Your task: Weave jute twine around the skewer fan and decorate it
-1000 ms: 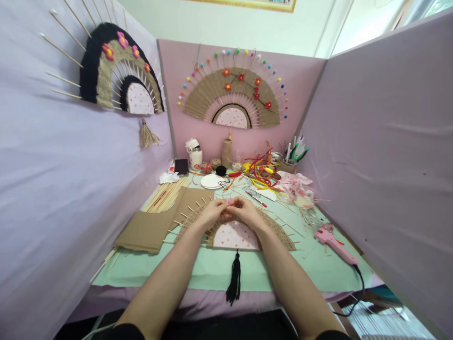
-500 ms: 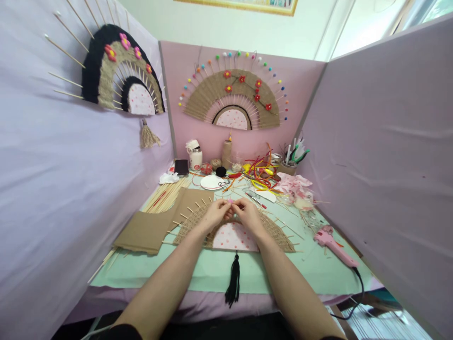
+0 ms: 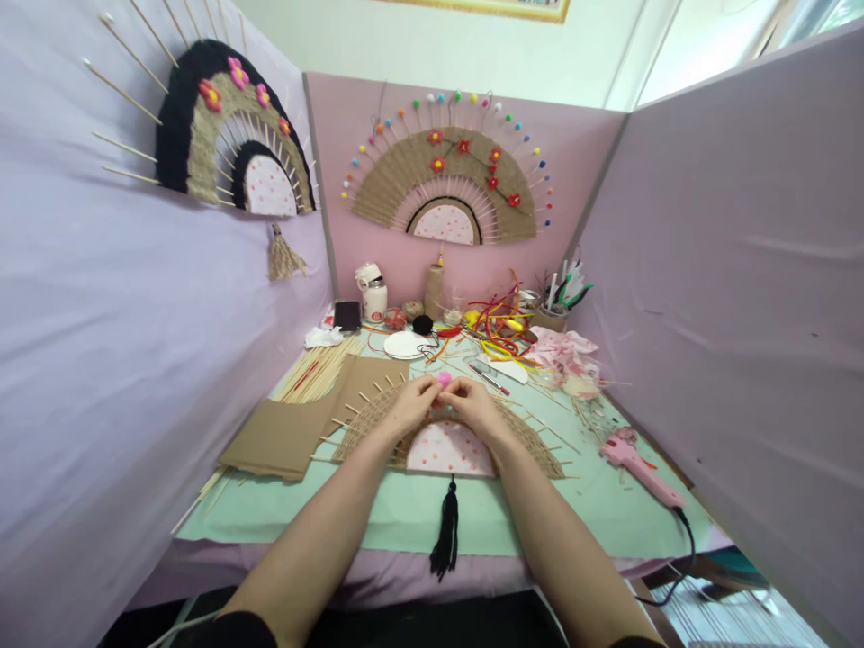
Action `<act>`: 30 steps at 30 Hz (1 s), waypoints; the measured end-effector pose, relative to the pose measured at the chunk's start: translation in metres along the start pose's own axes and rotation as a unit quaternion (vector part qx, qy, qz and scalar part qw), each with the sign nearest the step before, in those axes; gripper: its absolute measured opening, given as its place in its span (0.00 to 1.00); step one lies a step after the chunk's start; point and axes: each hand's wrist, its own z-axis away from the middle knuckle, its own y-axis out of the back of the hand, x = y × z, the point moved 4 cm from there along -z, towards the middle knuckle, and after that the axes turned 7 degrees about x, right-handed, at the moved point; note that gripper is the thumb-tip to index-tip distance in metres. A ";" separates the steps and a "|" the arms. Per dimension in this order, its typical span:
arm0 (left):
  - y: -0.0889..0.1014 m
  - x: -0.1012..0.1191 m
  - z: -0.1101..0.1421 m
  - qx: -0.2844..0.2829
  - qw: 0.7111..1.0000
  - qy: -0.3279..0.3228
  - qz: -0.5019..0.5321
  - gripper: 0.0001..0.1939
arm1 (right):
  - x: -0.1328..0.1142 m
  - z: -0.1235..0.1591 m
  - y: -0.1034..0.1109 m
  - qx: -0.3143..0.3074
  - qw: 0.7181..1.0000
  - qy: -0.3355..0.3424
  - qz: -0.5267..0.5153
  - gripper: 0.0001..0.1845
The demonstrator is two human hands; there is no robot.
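Between my fingertips is a small bright pink piece (image 3: 444, 379), fuzzy-looking, its exact kind too small to make out. My left hand (image 3: 418, 398) pinches it from one side, and my right hand (image 3: 469, 402) closes on it from the other. Both hands are just above a half-round woven fan (image 3: 530, 441) of twine and thin sticks lying on the table. Its centre is a white half-disc (image 3: 449, 448) with pink dots. A black tassel (image 3: 445, 535) hangs from the fan's lower edge. My hands and forearms cover part of the weave.
Cardboard (image 3: 270, 439) and a pile of thin sticks (image 3: 314, 378) lie left. A corded pink glue gun (image 3: 641, 468) rests right. Behind are a pen (image 3: 490, 379), coloured pipe cleaners (image 3: 499, 328), a white bottle (image 3: 373, 295) and pink crumpled cloth (image 3: 560, 351). Partition walls surround the table.
The pink piece shows more above my fingertips now and sits slightly higher. My hands stay in nearly the same place over the fan; the view has shifted a little.
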 end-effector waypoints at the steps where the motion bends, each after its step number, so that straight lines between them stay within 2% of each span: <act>1: 0.000 0.002 0.001 -0.008 1.000 0.002 0.002 0.13 | 0.002 -0.001 0.000 -0.006 1.000 -0.006 -0.013 0.12; 5: 0.001 0.011 0.003 -0.019 1.000 -0.005 -0.001 0.13 | 0.010 -0.002 0.001 -0.031 0.998 -0.036 -0.047 0.15; 8: 0.002 0.014 0.003 -0.020 0.999 -0.037 -0.010 0.13 | 0.011 -0.001 0.001 -0.057 0.994 -0.057 -0.076 0.19; 11: 0.001 0.013 0.001 -0.020 0.997 -0.069 -0.009 0.12 | 0.007 0.002 -0.002 -0.082 0.988 -0.067 -0.115 0.20; 13: 0.001 0.010 0.000 -0.016 0.996 -0.086 -0.012 0.12 | 0.006 0.003 -0.003 -0.078 0.988 -0.064 -0.119 0.19; 17: 0.003 0.005 -0.002 0.020 0.990 -0.118 -0.077 0.11 | 0.002 0.000 -0.001 -0.015 0.999 0.008 -0.029 0.14; 21: 0.004 0.004 0.000 0.039 0.979 -0.142 -0.144 0.11 | -0.003 -0.001 0.003 0.015 0.993 0.095 0.074 0.08; 25: 0.004 0.006 0.002 0.043 0.973 -0.152 -0.166 0.11 | -0.005 0.001 0.003 -0.003 0.988 0.119 0.102 0.07; 30: 0.003 0.009 0.002 0.061 0.966 -0.163 -0.191 0.11 | -0.007 0.005 -0.002 0.023 0.980 0.142 0.138 0.05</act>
